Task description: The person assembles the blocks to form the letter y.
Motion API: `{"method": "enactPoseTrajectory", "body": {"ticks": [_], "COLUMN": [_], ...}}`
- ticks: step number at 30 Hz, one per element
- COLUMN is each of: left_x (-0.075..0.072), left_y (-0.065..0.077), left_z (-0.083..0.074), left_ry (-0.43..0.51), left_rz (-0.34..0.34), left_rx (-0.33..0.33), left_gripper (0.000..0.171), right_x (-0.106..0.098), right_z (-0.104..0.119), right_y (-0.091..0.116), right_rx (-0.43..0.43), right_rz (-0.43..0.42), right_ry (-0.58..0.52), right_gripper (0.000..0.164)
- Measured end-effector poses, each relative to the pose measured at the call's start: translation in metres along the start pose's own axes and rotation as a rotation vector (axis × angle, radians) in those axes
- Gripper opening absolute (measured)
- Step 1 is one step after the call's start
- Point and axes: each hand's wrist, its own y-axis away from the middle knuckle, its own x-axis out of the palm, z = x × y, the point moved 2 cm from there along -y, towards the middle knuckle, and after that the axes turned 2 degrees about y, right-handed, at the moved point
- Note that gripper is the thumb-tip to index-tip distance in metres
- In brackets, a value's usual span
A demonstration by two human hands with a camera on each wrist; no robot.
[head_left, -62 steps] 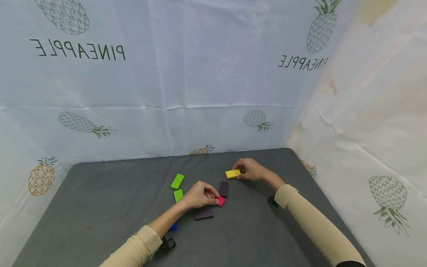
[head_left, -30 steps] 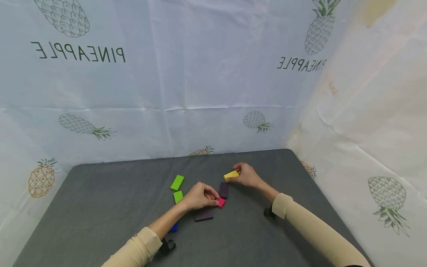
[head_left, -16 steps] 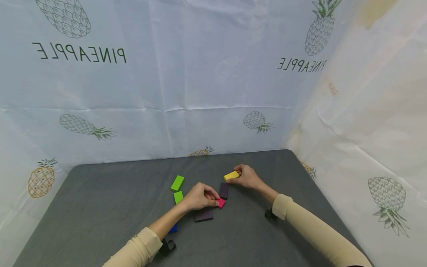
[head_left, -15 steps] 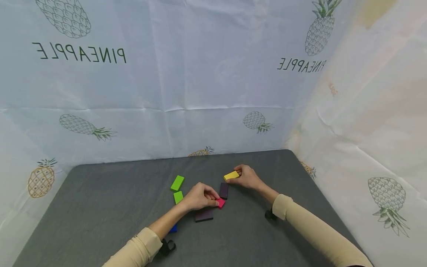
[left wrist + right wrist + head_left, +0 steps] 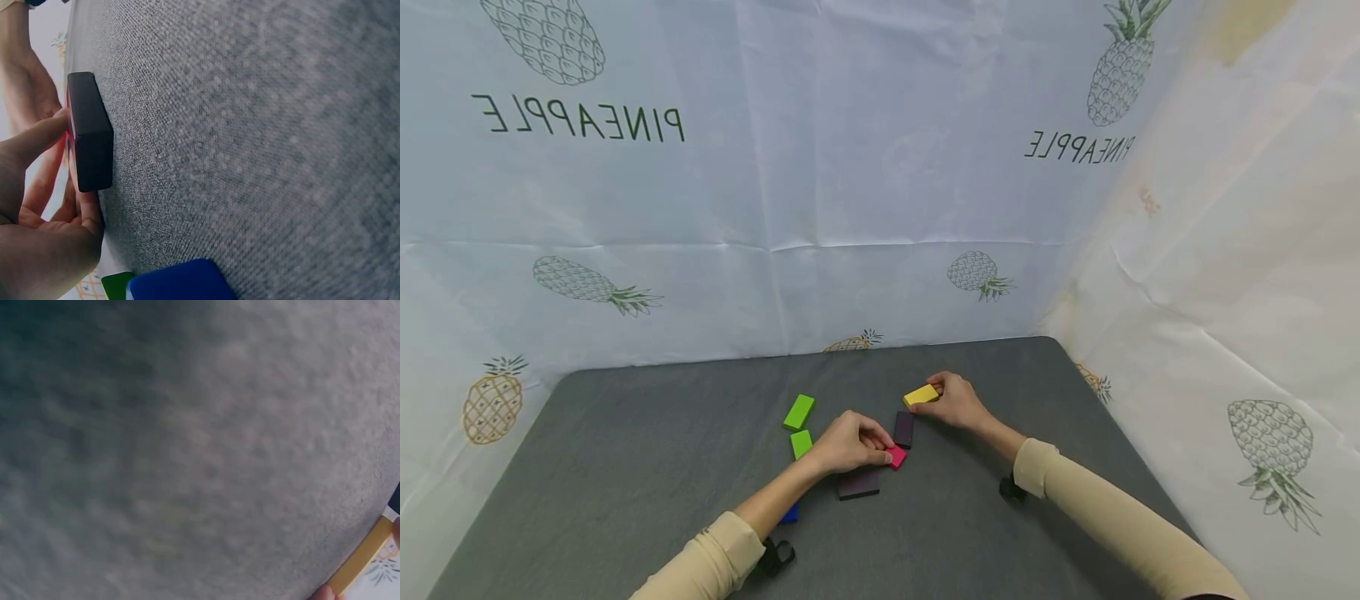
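My left hand (image 5: pixel 847 442) pinches a small pinkish-red block (image 5: pixel 896 456) between thumb and fingers, low over the grey table. Just under that hand lies a dark purple block (image 5: pixel 859 484); it fills much of the hand's front in the left wrist view, where only a red sliver (image 5: pixel 67 112) shows behind the dark block (image 5: pixel 94 134). A second dark block (image 5: pixel 903 428) lies just beyond the red one. My right hand (image 5: pixel 956 402) holds a yellow block (image 5: pixel 921 395) by its ends, near the far end of that dark block. At the right wrist view's corner, the yellow block (image 5: pixel 362 555) shows edge-on.
Two green blocks (image 5: pixel 799 412) (image 5: pixel 801 442) lie left of the hands. A blue block (image 5: pixel 790 513), partly covered by my left forearm, is nearer me; it also shows in the left wrist view. A pineapple-print cloth (image 5: pixel 880 167) hangs behind the grey table (image 5: pixel 625 467).
Since two seconds ago my right hand has shifted slightly left and nearer, turning the yellow block a little towards the dark block. During the last second both hands stay nearly still.
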Motion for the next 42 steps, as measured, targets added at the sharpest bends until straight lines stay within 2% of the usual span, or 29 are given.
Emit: {"method": "enactPoseTrajectory", "body": {"ticks": [9,18,26,32,42], "left_x": [0.002,0.003,0.003,0.002,0.002], "left_y": [-0.001,-0.002,-0.001,-0.001,-0.001], "left_z": [0.004,0.002,0.001,0.0,0.001], "left_ry": [0.003,0.001,0.003,0.009,0.013], "left_rz": [-0.002,-0.007,-0.009,-0.006,0.001], "left_rx": [-0.018,-0.018,-0.028,-0.029,-0.021], "left_gripper": [0.014,0.014,0.014,0.014,0.015], "right_x": [-0.003,-0.01,-0.013,-0.011,-0.008], "right_z": [0.002,0.006,0.009,0.012,0.02], "right_y": [-0.009,-0.02,-0.023,-0.025,-0.023], "right_rx": [-0.026,-0.146,-0.194,-0.181,-0.194], "right_rz": [0.042,0.163,0.235,0.239,0.239], "right_ry": [0.021,0.019,0.013,0.011,-0.009], "right_gripper": [0.065,0.061,0.057,0.049,0.046]}}
